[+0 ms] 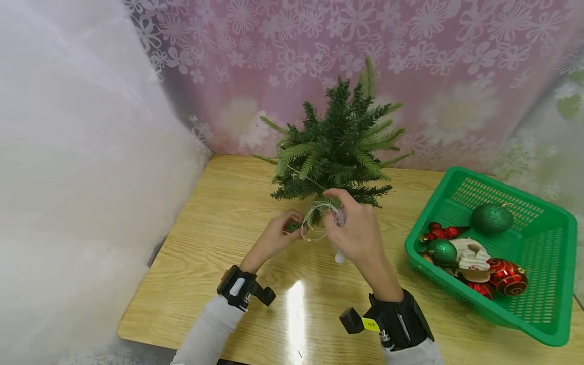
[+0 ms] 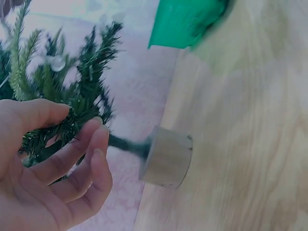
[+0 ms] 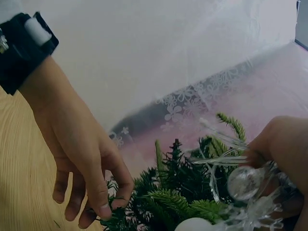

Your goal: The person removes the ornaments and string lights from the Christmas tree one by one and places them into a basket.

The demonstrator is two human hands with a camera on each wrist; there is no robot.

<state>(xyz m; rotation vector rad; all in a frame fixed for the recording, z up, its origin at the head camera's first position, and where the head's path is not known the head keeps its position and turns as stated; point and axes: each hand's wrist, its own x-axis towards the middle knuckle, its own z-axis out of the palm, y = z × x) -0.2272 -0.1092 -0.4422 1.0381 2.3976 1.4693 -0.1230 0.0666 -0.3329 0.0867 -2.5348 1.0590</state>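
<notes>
A small green artificial Christmas tree (image 1: 335,152) stands toward the back of the table. Its round wooden base (image 2: 167,158) shows in the left wrist view. At the tree's lower front, my left hand (image 1: 274,235) pinches a branch tip (image 2: 84,113) between thumb and fingers. Beside it on the right, my right hand (image 1: 358,230) holds a looped bundle of string lights (image 3: 243,183) with clear wire and round transparent bulbs. One strand of the wire runs up from this hand across the tree's front branches. A white ball (image 1: 339,258) shows just below the right hand.
A green plastic basket (image 1: 497,318) stands on the right of the wooden table (image 1: 196,304). Inside are a large green ball (image 1: 491,219), a smaller green ball (image 1: 442,252), red ornaments (image 1: 507,277) and a whitish ornament (image 1: 470,255). A pink flowered curtain (image 1: 255,61) hangs behind.
</notes>
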